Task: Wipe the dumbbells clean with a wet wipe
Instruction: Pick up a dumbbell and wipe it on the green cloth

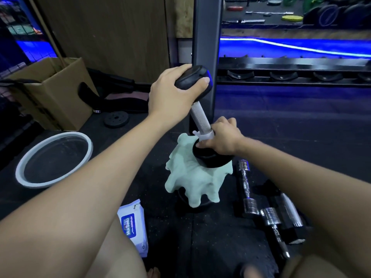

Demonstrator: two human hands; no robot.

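Dumbbell (201, 117) stands tilted on end, top head leaning away toward the black upright post (206, 37) of the rack, lower head (212, 158) sitting on a pale green cloth (192, 181) — the cloth is draped over something dark and round on the floor; can't tell what.

Surroundings:
- wet wipe pack (133, 223), white and blue, flat on the floor near the left forearm, just left of the cloth.
- round basin (54, 159) with a white rim further left, well apart from the dumbbell.
- cardboard box (50, 93) behind the basin; small black weight plate (116, 119) on the floor beside it.
- chrome dumbbells (248, 189) and dark hex ones lie in a cluster on the floor under the right forearm, just right of the cloth.
- rack rail (291, 77) with cradles runs off to the right behind the post.

Post sits directly behind the top head, close — contact unclear.

Hands:
- left hand (172, 93) grips the top head from the left side, fingers curled over it, thumb wrapped across the front.
- right hand (222, 135) is at the bottom of the knurled handle, where it meets the lower head, fingers curled round a white wet wipe (202, 135) that wraps the handle base. A bit of the wipe sticks out to the left of the fingers.
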